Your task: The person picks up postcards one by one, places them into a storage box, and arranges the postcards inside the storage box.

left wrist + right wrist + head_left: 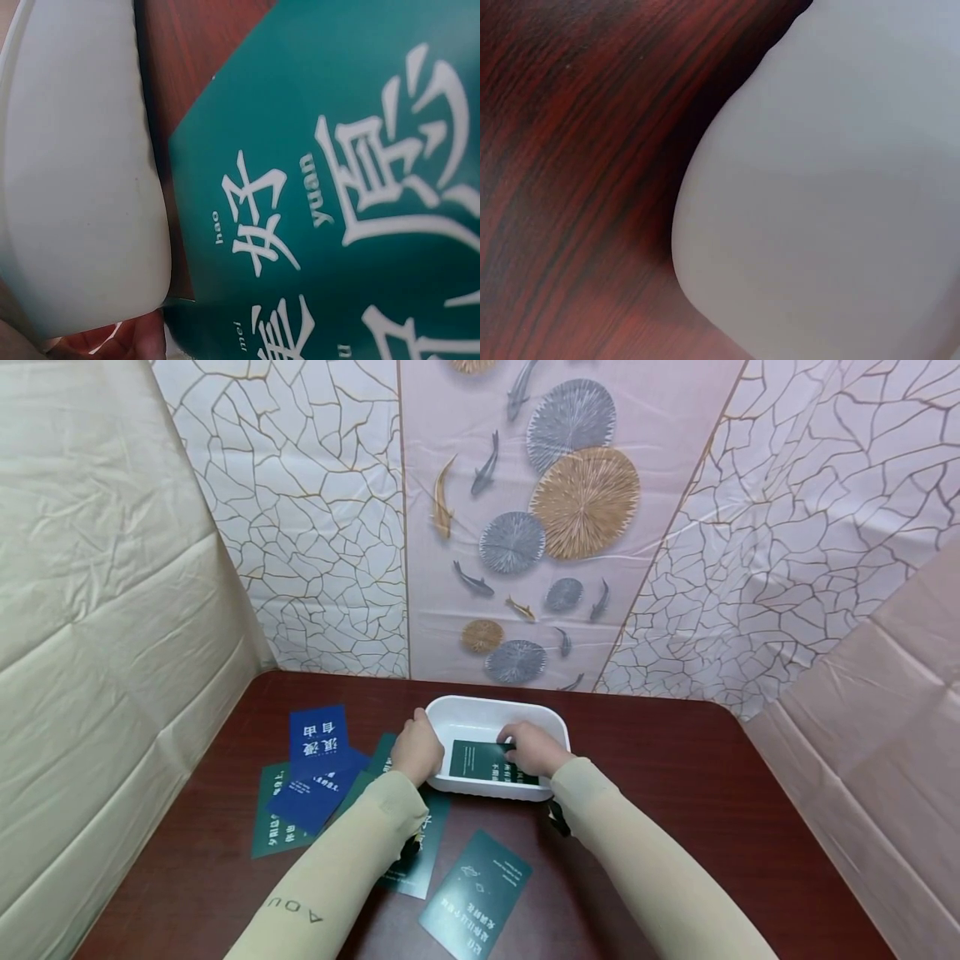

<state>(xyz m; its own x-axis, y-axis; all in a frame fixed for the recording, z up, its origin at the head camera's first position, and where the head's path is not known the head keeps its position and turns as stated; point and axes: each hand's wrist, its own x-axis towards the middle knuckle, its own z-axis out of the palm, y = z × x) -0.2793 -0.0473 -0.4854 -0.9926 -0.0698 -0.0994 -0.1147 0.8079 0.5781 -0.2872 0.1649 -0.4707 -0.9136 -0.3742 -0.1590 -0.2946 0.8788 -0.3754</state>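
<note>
A white plastic tray [491, 702] stands on the table, its side wall filling much of the left wrist view [82, 165] and the right wrist view [817, 202]. At its left end my left hand [417, 750] grips the rim; some fingers show low in the left wrist view. My right hand [534, 748] reaches over the right end into the tray. It pinches a dark green card with white print [474, 761] at its right part, the fingertips partly hidden. That card lies inside the tray. Beneath my left forearm is a larger green card [411, 875] on the table.
Left of the tray, blue cards [318, 727] overlap another green card [264, 827]. A separate green card [476, 893] lies nearer the front. Dark red wood tabletop [675, 793] extends to the right. Patterned cloth walls [322, 527] enclose the table's back and sides.
</note>
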